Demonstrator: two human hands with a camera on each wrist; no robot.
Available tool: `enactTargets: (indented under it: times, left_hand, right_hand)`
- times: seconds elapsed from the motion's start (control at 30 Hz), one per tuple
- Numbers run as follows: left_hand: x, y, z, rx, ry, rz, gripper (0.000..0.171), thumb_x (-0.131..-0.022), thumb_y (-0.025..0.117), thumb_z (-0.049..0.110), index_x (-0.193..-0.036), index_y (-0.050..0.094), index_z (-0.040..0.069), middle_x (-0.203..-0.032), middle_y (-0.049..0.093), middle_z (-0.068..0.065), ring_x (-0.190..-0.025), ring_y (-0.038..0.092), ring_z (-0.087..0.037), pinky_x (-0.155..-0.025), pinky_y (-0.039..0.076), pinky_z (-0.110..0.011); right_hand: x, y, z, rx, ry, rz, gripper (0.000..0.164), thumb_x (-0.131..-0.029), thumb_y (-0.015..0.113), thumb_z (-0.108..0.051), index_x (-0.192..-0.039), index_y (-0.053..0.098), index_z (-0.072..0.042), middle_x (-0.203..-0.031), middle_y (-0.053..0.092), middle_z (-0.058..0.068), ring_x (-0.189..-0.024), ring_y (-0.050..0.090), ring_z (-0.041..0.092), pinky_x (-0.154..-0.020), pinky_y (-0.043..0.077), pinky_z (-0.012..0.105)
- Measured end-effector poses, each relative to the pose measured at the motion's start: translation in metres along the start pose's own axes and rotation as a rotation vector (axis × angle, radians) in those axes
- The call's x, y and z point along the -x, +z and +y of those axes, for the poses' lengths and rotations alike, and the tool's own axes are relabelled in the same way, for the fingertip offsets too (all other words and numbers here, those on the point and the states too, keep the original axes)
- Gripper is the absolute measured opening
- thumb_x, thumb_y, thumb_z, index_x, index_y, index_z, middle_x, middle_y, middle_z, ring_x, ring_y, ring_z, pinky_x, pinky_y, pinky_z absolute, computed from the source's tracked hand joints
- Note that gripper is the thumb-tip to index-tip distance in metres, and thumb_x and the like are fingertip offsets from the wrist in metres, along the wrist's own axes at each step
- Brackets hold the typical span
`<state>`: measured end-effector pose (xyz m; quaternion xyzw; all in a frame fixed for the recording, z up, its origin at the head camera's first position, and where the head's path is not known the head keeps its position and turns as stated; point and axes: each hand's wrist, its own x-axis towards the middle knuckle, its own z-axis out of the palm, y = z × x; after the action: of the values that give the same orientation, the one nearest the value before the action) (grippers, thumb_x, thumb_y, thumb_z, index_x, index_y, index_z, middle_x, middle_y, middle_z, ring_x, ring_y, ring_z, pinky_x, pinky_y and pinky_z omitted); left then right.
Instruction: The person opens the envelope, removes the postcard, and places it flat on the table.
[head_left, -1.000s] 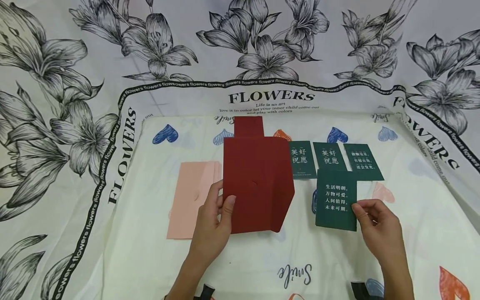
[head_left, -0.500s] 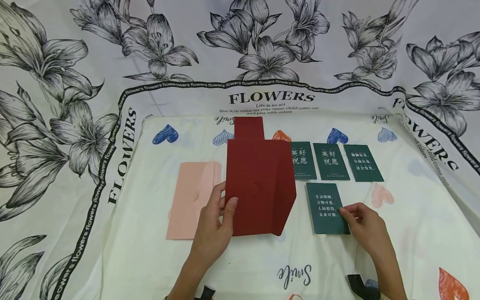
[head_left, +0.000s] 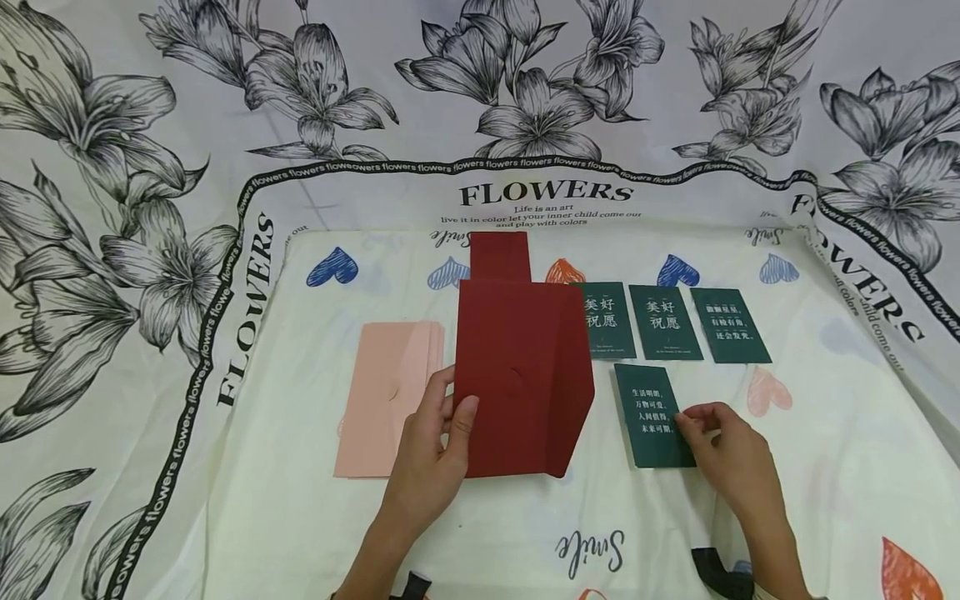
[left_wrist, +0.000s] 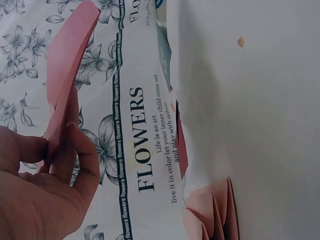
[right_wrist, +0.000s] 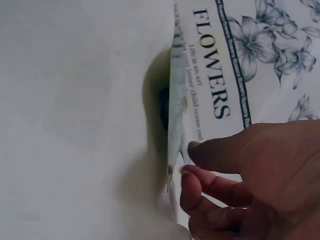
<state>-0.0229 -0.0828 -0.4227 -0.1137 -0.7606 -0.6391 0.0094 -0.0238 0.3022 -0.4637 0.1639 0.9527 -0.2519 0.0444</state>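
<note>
My left hand point(head_left: 431, 446) grips a red envelope point(head_left: 510, 375) by its left edge, thumb on the front. The envelope is raised, its flap folded out at the right. In the left wrist view the envelope point(left_wrist: 67, 70) shows nearly edge-on, between the thumb and fingers of the left hand point(left_wrist: 47, 180). To the right, my right hand point(head_left: 731, 450) pinches the right edge of a green card point(head_left: 648, 417) with white writing, low at the cloth. The right wrist view shows the right hand point(right_wrist: 235, 185) with thumb and fingertips close together; the card is hard to make out there.
Pink envelopes point(head_left: 375, 400) lie stacked at the left. Another red piece point(head_left: 498, 257) shows behind the raised envelope. Three more green cards point(head_left: 663, 321) lie in a row at the back right, the leftmost partly covered. A white cloth point(head_left: 510, 533) with hearts lies underneath.
My right hand has brought the green card down and slightly left, below the row of cards. The red envelope has shifted slightly right and down in my left hand.
</note>
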Motion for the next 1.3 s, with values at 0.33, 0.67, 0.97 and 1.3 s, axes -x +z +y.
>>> enactTargets:
  times: [0.33,0.67,0.97,1.3]
  left_hand:
    - [0.001,0.004,0.003,0.05,0.021,-0.027,0.036,-0.113,0.052,0.024,-0.149,0.048,0.029,-0.114,0.078,0.007,-0.1,0.076,-0.015,-0.084,0.063,-0.038]
    - [0.005,0.021,0.007,0.128,0.027,-0.112,0.034,-0.114,0.049,0.024,-0.148,0.047,0.028,-0.116,0.077,0.006,-0.103,0.075,-0.017,-0.088,0.061,-0.039]
    - [0.007,0.03,0.01,0.15,0.035,-0.152,0.034,-0.114,0.05,0.022,-0.147,0.048,0.028,-0.112,0.078,0.006,-0.099,0.076,-0.018,-0.087,0.061,-0.038]
    - [0.011,0.03,0.01,0.031,-0.001,-0.126,0.062,-0.103,0.073,0.027,-0.154,0.038,0.034,-0.133,0.065,0.012,-0.115,0.069,-0.013,-0.087,0.061,-0.035]
  right_hand:
    - [0.023,-0.012,-0.026,-0.148,-0.082,0.176,0.038,-0.106,0.062,-0.046,-0.122,0.069,-0.012,-0.098,0.065,0.006,-0.078,0.053,0.021,-0.056,0.043,0.025]
    - [0.05,-0.01,-0.075,-0.456,-0.344,0.143,0.019,-0.108,0.063,-0.019,-0.125,0.071,-0.014,-0.107,0.073,0.004,-0.09,0.066,0.01,-0.075,0.055,0.015]
    - [0.058,0.006,-0.096,-0.746,-0.562,-0.099,0.033,-0.109,0.053,0.002,-0.14,0.061,-0.003,-0.129,0.071,0.004,-0.106,0.074,0.014,-0.088,0.06,0.027]
    - [0.075,0.031,-0.126,-0.769,-0.505,-0.068,0.019,-0.105,0.066,-0.01,-0.123,0.07,-0.016,-0.11,0.078,-0.002,-0.092,0.076,0.019,-0.072,0.064,0.038]
